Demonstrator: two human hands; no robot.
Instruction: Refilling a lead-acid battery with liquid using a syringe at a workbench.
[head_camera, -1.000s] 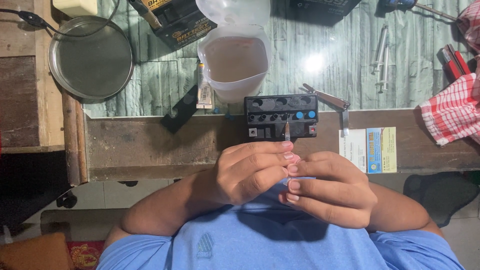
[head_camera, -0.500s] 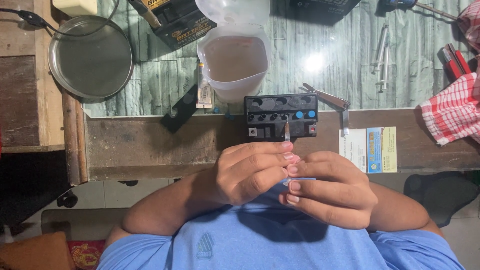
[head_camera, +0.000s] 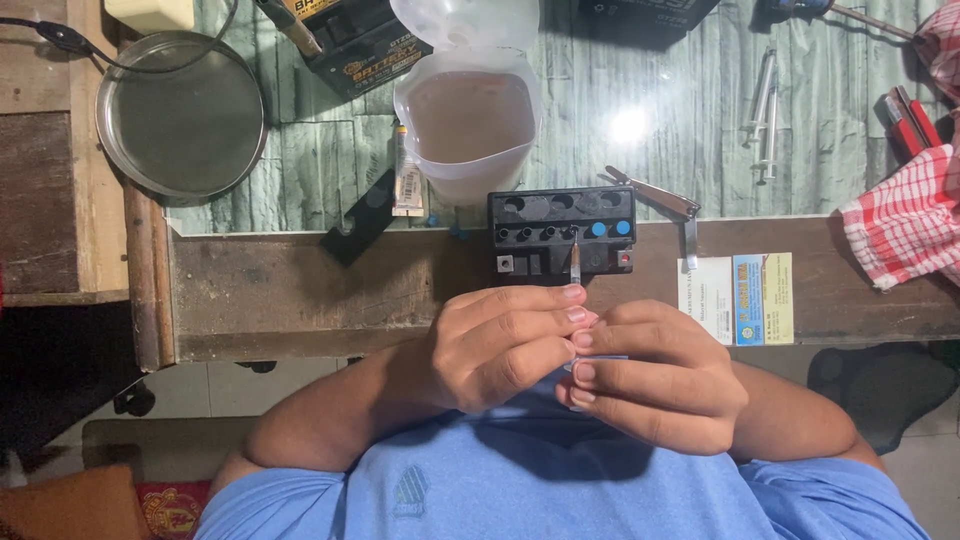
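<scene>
Both hands work close to the chest, below the edge of the tabletop (head_camera: 300, 280). The left hand (head_camera: 500, 345) is curled, fingertips pinched on a thin syringe (head_camera: 575, 262) whose tip points up at the small black battery (head_camera: 562, 232). The right hand (head_camera: 655, 385) is also curled, fingers closed on the syringe's lower end.

Risk: the battery sits at the tabletop edge, so a nudge from the syringe could likely tip it off. The open cells could also spill if jolted.

Containers: a translucent plastic jug (head_camera: 468, 120), lid flipped open, holds a pale cloudy liquid and stands just behind the battery. A round metal dish (head_camera: 180, 115) at left appears empty. Two spare syringes (head_camera: 765, 115) lie well apart at right.
</scene>
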